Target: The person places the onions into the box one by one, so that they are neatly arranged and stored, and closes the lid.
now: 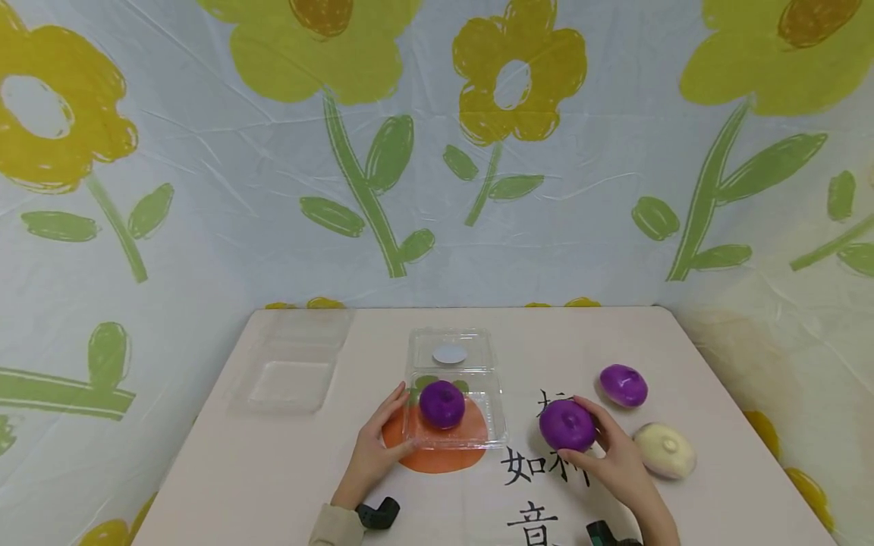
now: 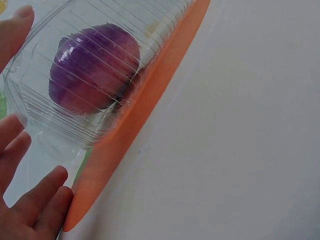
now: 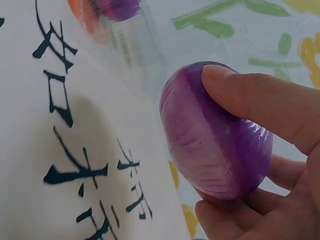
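My left hand (image 1: 379,434) is at the left side of a clear plastic clamshell box (image 1: 501,425), its lid swung back. Its fingers (image 2: 47,192) look mostly straight and spread, with a fingertip at the box's rim. Inside the box sits a purple onion (image 1: 441,404), seen through the ribbed plastic in the left wrist view. To the right of the box, my right hand (image 1: 617,455) grips another purple onion (image 1: 567,425) between thumb and fingers. The right wrist view shows this held onion (image 3: 215,135) with a paler, streaked side.
Beyond the right hand lie a third purple onion (image 1: 624,385) and a cream-coloured, onion-like bulb (image 1: 665,450). A second clear box (image 1: 290,387) stands open at the left. Under the middle box the tabletop (image 1: 273,485) bears an orange printed shape (image 1: 444,459), with black characters (image 1: 532,519) nearby.
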The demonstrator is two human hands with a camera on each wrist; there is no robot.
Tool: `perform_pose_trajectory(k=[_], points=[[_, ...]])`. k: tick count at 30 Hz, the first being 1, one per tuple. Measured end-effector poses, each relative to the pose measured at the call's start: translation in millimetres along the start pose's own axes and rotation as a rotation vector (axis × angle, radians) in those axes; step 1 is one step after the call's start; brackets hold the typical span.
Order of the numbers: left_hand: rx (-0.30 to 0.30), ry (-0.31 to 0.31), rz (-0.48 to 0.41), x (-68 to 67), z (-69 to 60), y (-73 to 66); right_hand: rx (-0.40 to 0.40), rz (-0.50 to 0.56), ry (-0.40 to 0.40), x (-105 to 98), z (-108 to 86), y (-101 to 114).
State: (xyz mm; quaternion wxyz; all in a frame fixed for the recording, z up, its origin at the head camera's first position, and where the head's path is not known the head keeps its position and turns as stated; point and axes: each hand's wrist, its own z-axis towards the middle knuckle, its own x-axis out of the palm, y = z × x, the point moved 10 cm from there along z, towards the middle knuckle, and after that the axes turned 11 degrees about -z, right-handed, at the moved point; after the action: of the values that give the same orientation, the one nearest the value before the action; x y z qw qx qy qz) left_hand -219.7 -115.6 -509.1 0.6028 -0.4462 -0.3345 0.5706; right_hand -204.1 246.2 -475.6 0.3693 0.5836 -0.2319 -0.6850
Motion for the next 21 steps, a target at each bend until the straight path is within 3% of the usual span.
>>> perform_pose_trajectory(k=[6,13,21], points=[[-0.026,-0.008,0.001,0.1,-0.3,1.9,-0.002,-0.007,0.035,7.0,13.2,10.2],[0.06,0.005,0.005,0.0,0.8,-2.1,-0.076,0.001,0.042,15.8,30.7,31.5],[0.053,0.009,-0.014,0.4,0.1,-0.7,-0.064,0.013,0.068,34.9,40.5,46.0]])
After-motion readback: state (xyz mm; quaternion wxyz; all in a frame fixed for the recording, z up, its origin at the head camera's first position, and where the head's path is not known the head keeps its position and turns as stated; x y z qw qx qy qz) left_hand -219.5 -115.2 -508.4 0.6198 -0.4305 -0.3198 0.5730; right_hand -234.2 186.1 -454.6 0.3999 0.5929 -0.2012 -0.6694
